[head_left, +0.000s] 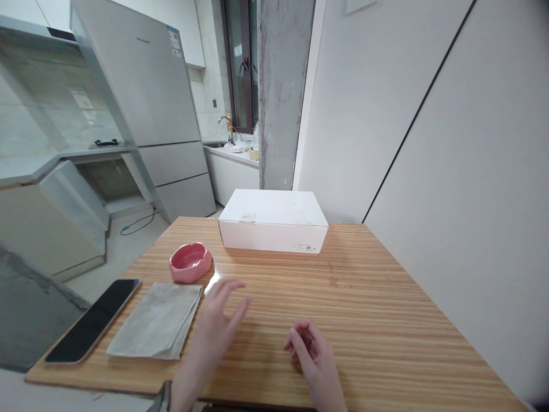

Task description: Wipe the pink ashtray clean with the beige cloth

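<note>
My left hand (218, 317) is raised over the wooden table (364, 286), thumb and fingers apart, with nothing in it. It is just right of a folded grey cloth (156, 320) and in front of a pink bowl (191, 263). The bowl looks empty and has a wavy rim. Near the table's front, my right hand (312, 355) rests with its fingers curled in and the thumb against them. No object shows in that curled hand.
A white closed box (274, 220) stands at the table's far edge. A black-screened phone (94, 320) lies along the left edge. A white wall (429, 143) borders the right side. Behind are a fridge (141, 80), a sink counter and a grey pillar (285, 97).
</note>
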`<action>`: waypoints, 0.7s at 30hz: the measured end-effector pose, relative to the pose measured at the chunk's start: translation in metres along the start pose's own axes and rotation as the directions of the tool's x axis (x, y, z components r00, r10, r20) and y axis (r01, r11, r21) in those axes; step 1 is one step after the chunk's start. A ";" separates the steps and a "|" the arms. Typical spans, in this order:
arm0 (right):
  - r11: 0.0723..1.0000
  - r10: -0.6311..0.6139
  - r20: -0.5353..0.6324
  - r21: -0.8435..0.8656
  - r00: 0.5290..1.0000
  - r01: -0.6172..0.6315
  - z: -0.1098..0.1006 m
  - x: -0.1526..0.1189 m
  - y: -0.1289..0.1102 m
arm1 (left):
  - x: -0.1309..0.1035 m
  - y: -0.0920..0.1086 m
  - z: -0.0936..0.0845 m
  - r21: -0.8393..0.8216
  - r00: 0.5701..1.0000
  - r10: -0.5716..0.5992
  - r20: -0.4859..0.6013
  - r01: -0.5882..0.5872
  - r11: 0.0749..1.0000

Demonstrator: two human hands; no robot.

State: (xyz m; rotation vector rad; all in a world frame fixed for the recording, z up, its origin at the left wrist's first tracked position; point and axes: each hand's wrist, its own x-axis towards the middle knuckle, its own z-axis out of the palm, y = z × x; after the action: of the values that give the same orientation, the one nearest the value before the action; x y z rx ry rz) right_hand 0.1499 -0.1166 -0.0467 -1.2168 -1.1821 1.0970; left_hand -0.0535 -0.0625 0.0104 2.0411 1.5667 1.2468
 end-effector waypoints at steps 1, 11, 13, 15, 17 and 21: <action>1.000 0.003 0.000 0.006 1.000 -0.003 0.000 0.000 0.001 | 0.013 -0.014 -0.013 0.061 0.996 0.012 -0.086 -0.007 0.998; 1.000 -0.016 0.007 -0.012 1.000 0.016 0.001 0.001 0.005 | 0.074 -0.128 -0.076 0.033 0.921 -0.388 -0.036 0.389 0.921; 1.000 -0.011 0.006 -0.011 1.000 0.012 0.000 0.001 0.005 | 0.074 -0.127 -0.076 -0.078 0.904 -0.427 -0.015 0.425 0.902; 1.000 -0.010 0.001 -0.010 1.000 0.010 0.001 0.001 0.004 | 0.073 -0.126 -0.075 -0.115 0.905 -0.426 -0.007 0.423 0.899; 1.000 -0.015 -0.006 -0.015 1.000 0.015 0.001 0.001 0.003 | 0.074 -0.125 -0.074 -0.097 0.907 -0.421 -0.029 0.416 0.904; 0.999 -0.040 0.001 -0.032 0.999 0.040 0.002 0.001 0.002 | 0.074 -0.117 -0.065 -0.059 0.901 -0.420 -0.109 0.416 0.908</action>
State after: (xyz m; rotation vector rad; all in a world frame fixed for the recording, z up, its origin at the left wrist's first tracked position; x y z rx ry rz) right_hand 0.1483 -0.1153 -0.0490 -1.2117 -1.2236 1.0522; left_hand -0.1758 0.0291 0.0050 1.5145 1.8942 1.2296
